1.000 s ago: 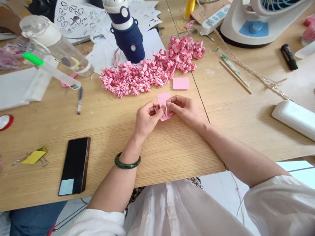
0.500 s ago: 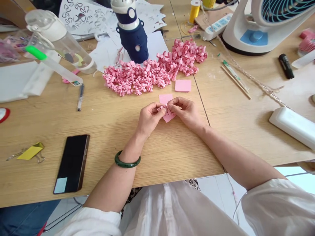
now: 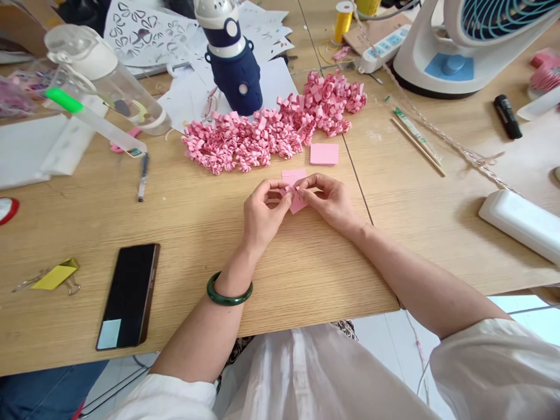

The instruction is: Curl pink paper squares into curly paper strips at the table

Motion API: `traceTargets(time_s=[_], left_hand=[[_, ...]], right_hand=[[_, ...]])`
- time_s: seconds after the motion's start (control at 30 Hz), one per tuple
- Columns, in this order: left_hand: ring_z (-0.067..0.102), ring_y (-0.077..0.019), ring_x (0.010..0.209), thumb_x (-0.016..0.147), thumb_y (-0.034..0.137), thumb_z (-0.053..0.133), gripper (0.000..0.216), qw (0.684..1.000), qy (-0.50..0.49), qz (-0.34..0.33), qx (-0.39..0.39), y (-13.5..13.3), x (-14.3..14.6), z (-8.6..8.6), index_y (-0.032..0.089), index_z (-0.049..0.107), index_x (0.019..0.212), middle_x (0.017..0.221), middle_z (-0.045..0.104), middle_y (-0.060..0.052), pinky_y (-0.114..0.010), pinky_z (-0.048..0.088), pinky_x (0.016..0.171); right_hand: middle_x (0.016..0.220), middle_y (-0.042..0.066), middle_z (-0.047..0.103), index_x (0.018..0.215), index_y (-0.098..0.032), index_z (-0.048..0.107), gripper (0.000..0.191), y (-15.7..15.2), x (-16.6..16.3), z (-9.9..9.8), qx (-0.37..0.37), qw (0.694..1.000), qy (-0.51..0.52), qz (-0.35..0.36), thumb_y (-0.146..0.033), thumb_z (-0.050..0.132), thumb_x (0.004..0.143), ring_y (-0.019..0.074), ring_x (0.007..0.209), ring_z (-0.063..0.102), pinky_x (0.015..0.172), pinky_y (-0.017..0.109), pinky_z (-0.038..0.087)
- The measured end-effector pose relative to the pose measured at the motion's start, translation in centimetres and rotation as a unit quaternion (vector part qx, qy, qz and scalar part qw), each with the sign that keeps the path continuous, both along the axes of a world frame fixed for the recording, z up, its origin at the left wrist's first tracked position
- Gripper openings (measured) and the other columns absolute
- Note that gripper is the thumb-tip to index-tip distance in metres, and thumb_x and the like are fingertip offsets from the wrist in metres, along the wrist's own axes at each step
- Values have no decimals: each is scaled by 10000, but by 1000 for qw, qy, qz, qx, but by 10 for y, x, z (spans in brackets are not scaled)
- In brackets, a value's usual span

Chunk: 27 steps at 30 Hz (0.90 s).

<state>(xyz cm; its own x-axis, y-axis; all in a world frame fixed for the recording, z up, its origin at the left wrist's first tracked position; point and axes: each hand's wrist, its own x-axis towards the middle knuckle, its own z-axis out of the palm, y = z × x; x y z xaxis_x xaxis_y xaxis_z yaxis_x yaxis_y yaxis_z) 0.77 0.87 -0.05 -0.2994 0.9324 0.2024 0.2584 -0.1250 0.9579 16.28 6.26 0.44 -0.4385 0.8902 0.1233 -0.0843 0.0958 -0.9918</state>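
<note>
My left hand (image 3: 266,211) and my right hand (image 3: 329,202) meet over the table, thumbs and fingers pinched on a small piece of pink paper (image 3: 298,204). The fingers cover part of it, and small strips or folds show between the fingertips. Just beyond them lies another pink paper piece (image 3: 293,174), partly hidden by the hands. A neat stack of pink paper (image 3: 324,154) sits farther back to the right. Behind that stretches a long heap of curled pink paper flowers (image 3: 245,141).
A dark blue bottle (image 3: 238,79) and a clear bottle (image 3: 126,87) stand or lean at the back. At left are a phone (image 3: 129,294), a binder clip (image 3: 56,275) and a pen (image 3: 143,178). Rightward are wooden sticks (image 3: 417,146), a marker (image 3: 507,116), a white case (image 3: 522,224) and a fan (image 3: 450,67).
The left hand's fingers have shifted slightly on the pink paper, and its wrist sits a little lower. The paper's pointed lower corner shows slightly higher. The camera view has moved slightly.
</note>
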Motion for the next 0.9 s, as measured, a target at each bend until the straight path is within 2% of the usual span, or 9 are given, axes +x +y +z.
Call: traceTargets(time_s=[0.07, 0.17, 0.3, 0.47, 0.67, 0.77, 0.9], left_hand=[[661, -123, 846, 831, 250, 736, 193, 995, 79, 22, 61, -2, 0, 6, 197, 737, 1017, 1071, 703, -56, -215, 572, 685], [660, -142, 918, 914, 257, 670, 146, 977, 169, 23, 130, -6, 0, 14, 229, 782, 1003, 1024, 707, -49, -245, 570, 773], [651, -173, 915, 923, 338, 682, 160, 969, 218, 16, 113, -8, 1, 14, 252, 804, 980, 948, 728, -45, -295, 549, 831], [651, -161, 904, 894, 307, 701, 118, 979, 182, 22, 86, -6, 2, 10, 224, 783, 914, 945, 714, -44, -254, 558, 762], [663, -129, 815, 892, 284, 693, 114, 988, 141, -7, 64, -5, 1, 10, 186, 717, 840, 889, 705, -30, -227, 556, 756], [672, -125, 768, 901, 320, 690, 151, 990, 128, -6, 53, -5, 2, 8, 179, 707, 851, 861, 723, -30, -224, 542, 732], [689, -129, 707, 903, 399, 686, 213, 996, 86, 4, 16, -5, 4, 6, 188, 712, 884, 832, 764, -21, -227, 539, 683]], right_hand=[[821, 27, 656, 804, -165, 618, 203, 0, -1, 0, 18, 1000, -17, -17, -349, 702, 819, 115, 728, 590, 666, 261, 505], [781, 16, 644, 796, -167, 604, 125, 0, -1, -1, 58, 996, -55, -34, -277, 658, 820, 110, 692, 564, 630, 259, 471], [784, 13, 642, 817, -170, 610, 104, -1, 1, -4, 89, 991, -91, -27, -267, 624, 850, 110, 683, 544, 652, 274, 457], [819, 24, 626, 843, -182, 631, 38, -1, 3, -9, 143, 980, -139, -21, -219, 620, 839, 134, 730, 548, 671, 285, 451], [778, 22, 608, 820, -179, 633, 33, 0, 4, -8, 181, 969, -166, -26, -203, 617, 836, 135, 708, 513, 659, 291, 409], [774, 21, 627, 822, -172, 632, 34, -1, 3, -5, 171, 973, -152, -25, -193, 618, 845, 132, 711, 507, 662, 288, 400], [795, 23, 658, 846, -161, 648, 90, -2, 2, -2, 116, 986, -119, -13, -249, 654, 859, 123, 700, 511, 645, 275, 399]])
